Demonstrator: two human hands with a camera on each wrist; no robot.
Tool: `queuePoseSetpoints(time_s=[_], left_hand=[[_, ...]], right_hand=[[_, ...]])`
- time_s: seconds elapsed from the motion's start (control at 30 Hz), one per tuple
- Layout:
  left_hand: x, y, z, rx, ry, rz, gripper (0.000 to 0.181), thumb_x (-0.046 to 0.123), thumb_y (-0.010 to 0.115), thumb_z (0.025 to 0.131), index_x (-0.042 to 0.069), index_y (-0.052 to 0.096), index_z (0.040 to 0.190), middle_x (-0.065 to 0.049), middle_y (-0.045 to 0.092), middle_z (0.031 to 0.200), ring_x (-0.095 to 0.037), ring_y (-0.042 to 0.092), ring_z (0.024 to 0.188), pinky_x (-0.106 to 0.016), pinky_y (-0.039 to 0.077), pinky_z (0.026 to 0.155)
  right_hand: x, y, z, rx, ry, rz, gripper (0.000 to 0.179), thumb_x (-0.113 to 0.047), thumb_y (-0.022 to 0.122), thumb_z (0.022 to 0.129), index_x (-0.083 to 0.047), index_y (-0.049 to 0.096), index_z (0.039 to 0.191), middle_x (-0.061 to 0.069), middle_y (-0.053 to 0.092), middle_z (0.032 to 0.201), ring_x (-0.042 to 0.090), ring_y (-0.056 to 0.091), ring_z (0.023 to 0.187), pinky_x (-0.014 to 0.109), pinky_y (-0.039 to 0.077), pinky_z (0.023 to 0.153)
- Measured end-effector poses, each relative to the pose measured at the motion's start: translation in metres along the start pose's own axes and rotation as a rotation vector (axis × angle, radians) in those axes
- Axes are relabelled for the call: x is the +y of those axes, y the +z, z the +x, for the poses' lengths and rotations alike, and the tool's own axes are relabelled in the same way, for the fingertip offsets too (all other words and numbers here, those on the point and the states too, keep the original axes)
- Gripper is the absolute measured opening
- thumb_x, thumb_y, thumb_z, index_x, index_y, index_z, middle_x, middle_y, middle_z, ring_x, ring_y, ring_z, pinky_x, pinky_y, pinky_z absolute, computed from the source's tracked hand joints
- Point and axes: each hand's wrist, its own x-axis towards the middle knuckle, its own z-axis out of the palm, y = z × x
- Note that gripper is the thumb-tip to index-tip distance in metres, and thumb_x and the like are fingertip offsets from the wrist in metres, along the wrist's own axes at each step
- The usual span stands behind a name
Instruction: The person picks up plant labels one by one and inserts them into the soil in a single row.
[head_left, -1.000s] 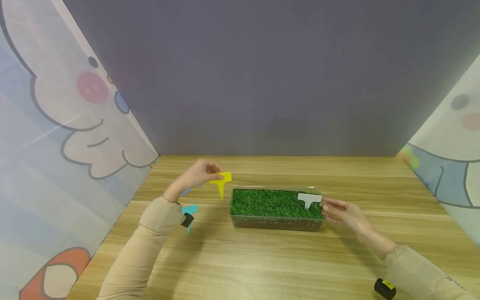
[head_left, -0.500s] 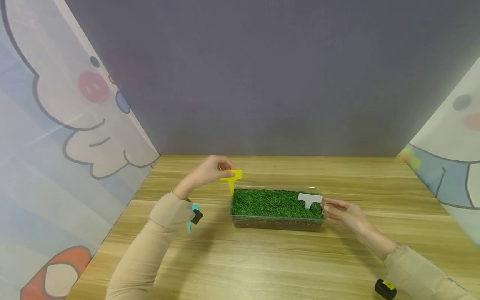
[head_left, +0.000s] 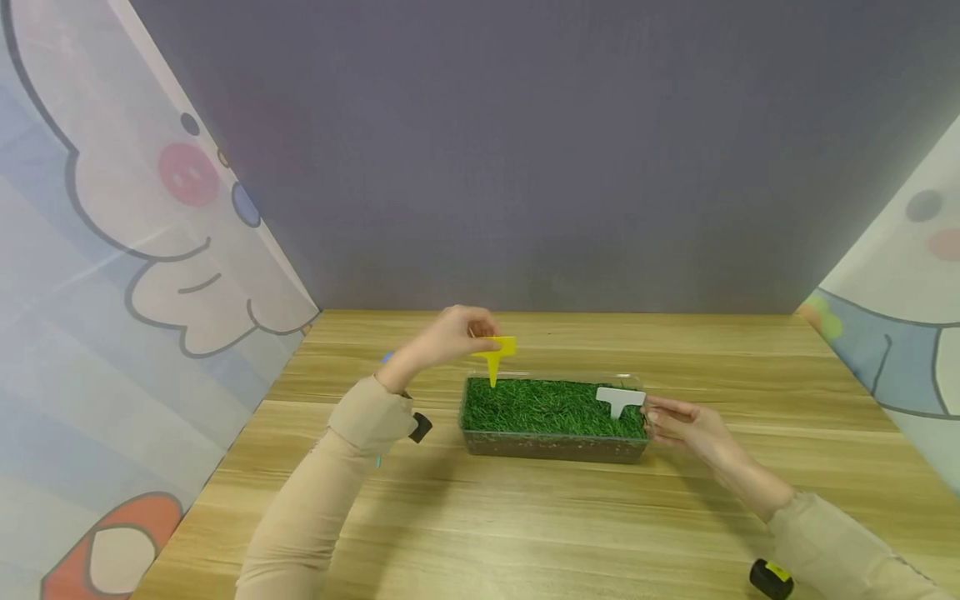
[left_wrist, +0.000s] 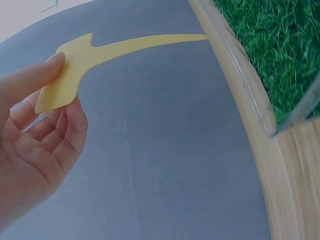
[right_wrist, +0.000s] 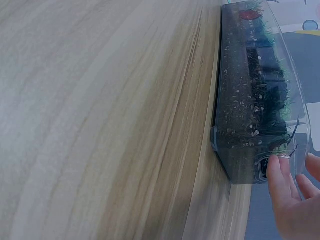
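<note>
Between thumb and fingers, my left hand [head_left: 453, 335] pinches a yellow T-shaped plant label [head_left: 504, 345] by its crossbar. The label's pointed stem hangs down and overlaps the back left of the grass [head_left: 540, 404] in the head view. That green grass fills a clear rectangular planter box [head_left: 555, 447] with dark soil showing through its wall. My right hand [head_left: 693, 429] is at the box's right end, its fingertips [right_wrist: 275, 165] touching the end wall. Beside those fingers, a white T-shaped plant label [head_left: 621, 400] stands upright in the grass.
Left of the box, my left arm mostly hides a blue piece [head_left: 387, 357] and a teal tip [head_left: 378, 460] on the wooden table [head_left: 540, 525]. A grey panel [head_left: 555, 167] rises behind the table. Printed cloth [head_left: 82, 333] lines the sides.
My left hand has carried the yellow plant label rightward, from left of the planter box to over its back left part. The right hand and box have stayed put.
</note>
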Motion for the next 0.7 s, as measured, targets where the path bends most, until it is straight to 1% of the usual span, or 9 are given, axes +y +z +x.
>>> queuePoseSetpoints(time_s=[0.1,0.17,0.23,0.33,0.4,0.47,0.53,0.6,0.7], left_hand=[[0.004,0.006,0.005,-0.024,-0.003,0.005,0.013,0.009,0.064,0.081,0.003,0.063,0.092,-0.003,0.063,0.077,-0.012,0.056,0.068,-0.023,0.047,0.061],[0.008,0.010,0.009,-0.043,-0.002,0.015,0.014,0.009,0.064,0.081,0.002,0.063,0.093,-0.004,0.063,0.078,-0.012,0.057,0.069,-0.022,0.047,0.062],[0.011,0.014,0.012,-0.056,-0.001,0.028,0.014,0.009,0.064,0.081,0.002,0.063,0.093,-0.005,0.063,0.080,-0.012,0.057,0.070,-0.021,0.047,0.063],[0.015,0.019,0.016,-0.067,0.005,0.046,0.013,0.009,0.064,0.081,0.003,0.063,0.092,-0.005,0.063,0.081,-0.011,0.057,0.071,-0.019,0.047,0.064],[0.017,0.023,0.019,-0.072,0.012,0.053,0.012,0.009,0.064,0.080,0.003,0.063,0.091,-0.004,0.062,0.081,-0.011,0.056,0.071,-0.019,0.047,0.065],[0.019,0.027,0.022,-0.079,0.026,0.060,0.011,0.009,0.064,0.080,0.004,0.063,0.090,-0.003,0.062,0.080,-0.011,0.056,0.070,-0.018,0.046,0.064],[0.019,0.031,0.025,-0.090,0.043,0.069,0.012,0.009,0.064,0.080,0.003,0.063,0.090,-0.004,0.062,0.079,-0.011,0.056,0.070,-0.017,0.046,0.064],[0.019,0.036,0.028,-0.101,0.062,0.076,0.012,0.009,0.064,0.080,0.002,0.062,0.090,-0.004,0.062,0.080,-0.012,0.056,0.071,-0.017,0.046,0.065],[0.021,0.042,0.033,-0.114,0.076,0.086,0.014,0.009,0.063,0.080,0.001,0.062,0.091,-0.005,0.062,0.082,-0.012,0.056,0.072,-0.015,0.045,0.067]], right_hand=[[-0.001,0.000,-0.001,-0.016,-0.014,-0.016,0.087,-0.045,0.072,0.065,0.001,0.038,0.131,-0.008,0.062,0.104,0.013,0.061,0.092,0.029,0.047,0.081],[-0.005,0.002,-0.004,-0.021,-0.019,-0.018,0.084,-0.045,0.072,0.066,0.000,0.040,0.130,-0.008,0.062,0.105,0.013,0.061,0.092,0.028,0.047,0.081],[-0.010,0.005,-0.008,-0.023,-0.018,-0.023,0.077,-0.043,0.072,0.068,-0.004,0.044,0.128,-0.011,0.062,0.103,0.012,0.061,0.092,0.028,0.047,0.081],[-0.021,0.012,-0.015,-0.031,-0.032,-0.040,0.063,-0.033,0.067,0.077,-0.003,0.044,0.128,-0.010,0.062,0.103,0.011,0.061,0.091,0.027,0.047,0.081],[-0.030,0.018,-0.021,-0.026,-0.044,-0.056,0.057,-0.024,0.063,0.082,0.002,0.041,0.128,-0.004,0.062,0.107,0.010,0.061,0.090,0.027,0.048,0.081],[-0.036,0.022,-0.025,-0.022,-0.057,-0.067,0.055,-0.017,0.058,0.086,0.009,0.035,0.129,0.005,0.059,0.112,0.010,0.061,0.090,0.027,0.048,0.081],[-0.040,0.024,-0.027,-0.018,-0.062,-0.076,0.056,-0.016,0.057,0.086,0.011,0.033,0.128,0.009,0.058,0.114,0.010,0.061,0.089,0.028,0.048,0.080],[-0.037,0.022,-0.026,-0.032,-0.070,-0.059,0.053,-0.016,0.058,0.086,0.008,0.037,0.128,0.007,0.059,0.113,0.010,0.061,0.090,0.027,0.048,0.080],[-0.026,0.014,-0.019,-0.062,-0.082,-0.023,0.051,-0.022,0.062,0.083,0.000,0.046,0.126,-0.001,0.061,0.108,0.011,0.061,0.090,0.028,0.048,0.080]])
